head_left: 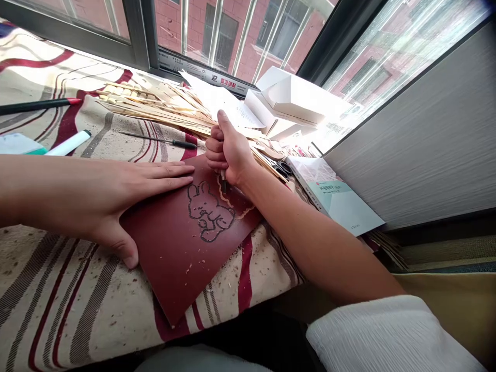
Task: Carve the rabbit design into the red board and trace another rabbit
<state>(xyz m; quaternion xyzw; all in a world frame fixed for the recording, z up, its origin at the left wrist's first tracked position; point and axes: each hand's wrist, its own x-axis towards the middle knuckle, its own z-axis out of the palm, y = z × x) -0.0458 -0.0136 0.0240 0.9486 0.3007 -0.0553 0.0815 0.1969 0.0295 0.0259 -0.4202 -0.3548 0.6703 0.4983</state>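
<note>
A dark red board [182, 248] lies on the striped cloth, with a small animal outline [209, 209] carved into it. My left hand [116, 199] lies flat and open on the board's left part, fingers stretched toward the carving. My right hand [227, 150] is closed in a fist round a carving tool [223, 182]. The tool's tip touches the board just right of the outline, where a curved cut runs. Pale shavings are scattered over the board and cloth.
Behind the hands lies a heap of thin wooden strips [155, 106], sheets of paper [228, 106] and white boxes [294, 98] by the window. A thin tool [163, 139], a white marker [70, 143] and a red-tipped stick [36, 105] lie at the left; a book [337, 199] at the right.
</note>
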